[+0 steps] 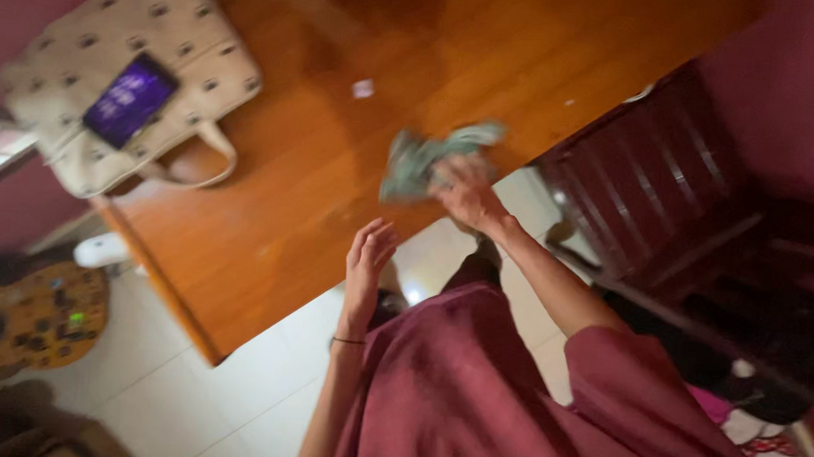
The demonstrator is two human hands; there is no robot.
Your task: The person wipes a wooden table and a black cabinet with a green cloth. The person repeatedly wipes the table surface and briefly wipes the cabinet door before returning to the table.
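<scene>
My right hand (468, 191) grips a crumpled greenish-grey cloth (423, 157) and presses it on the glossy orange-brown wooden table (283, 220) near its front edge. My left hand (368, 254) rests at the table's edge just left of it, fingers apart and holding nothing, with a thin black band on the wrist. The picture is blurred by motion.
A cream patterned handbag (181, 41) lies at the table's far left with a dark phone (130, 99) showing a purple screen on it. A small white scrap (363, 88) lies mid-table. A dark wooden chair (658, 189) stands right. A guitar body (28, 321) sits on the tiled floor.
</scene>
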